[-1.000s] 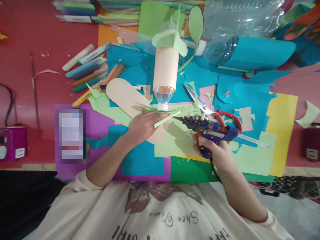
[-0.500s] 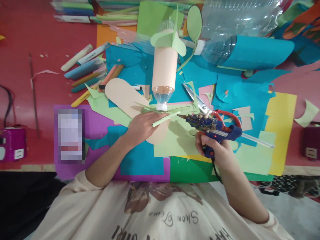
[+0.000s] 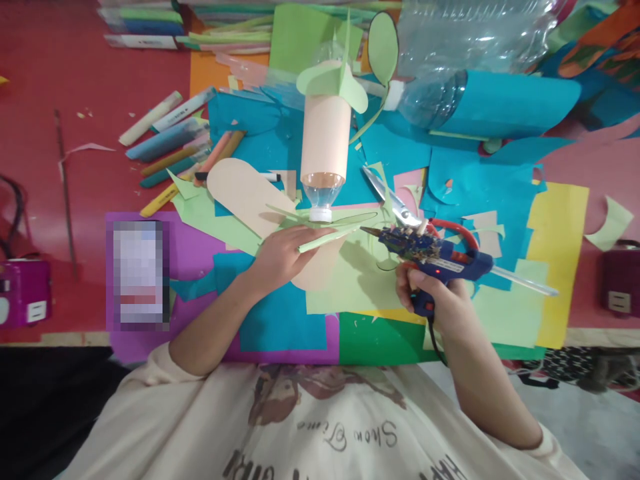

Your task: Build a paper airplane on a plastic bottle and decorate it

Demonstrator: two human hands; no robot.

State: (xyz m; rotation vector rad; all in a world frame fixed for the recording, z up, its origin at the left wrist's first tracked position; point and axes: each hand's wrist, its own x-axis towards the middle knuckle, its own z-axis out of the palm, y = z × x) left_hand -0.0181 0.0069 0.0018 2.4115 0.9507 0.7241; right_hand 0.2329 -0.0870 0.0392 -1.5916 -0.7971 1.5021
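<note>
My left hand (image 3: 284,257) is closed on a folded light green paper piece (image 3: 330,239), whose edge faces up. In my right hand (image 3: 433,293) is a dark blue glue gun (image 3: 435,257), with a clear glue stick (image 3: 525,280) poking out behind. Its nozzle points left, close to the right end of the green piece. Just beyond my left hand lies a plastic bottle (image 3: 325,147) wrapped in peach paper, its white cap towards me and green paper leaves at the far end. Scissors (image 3: 400,203) with red handles lie partly behind the glue gun.
A peach paper strip (image 3: 245,190) lies left of the bottle, near several markers (image 3: 165,143). A phone (image 3: 140,273) rests on purple paper at the left. Further right lies a blue-wrapped bottle (image 3: 510,103). The glue gun's cord (image 3: 436,340) runs down over the near edge.
The glue gun has moved slightly right, and its nozzle is a little further from my left hand. My left hand keeps its hold on the green paper piece.
</note>
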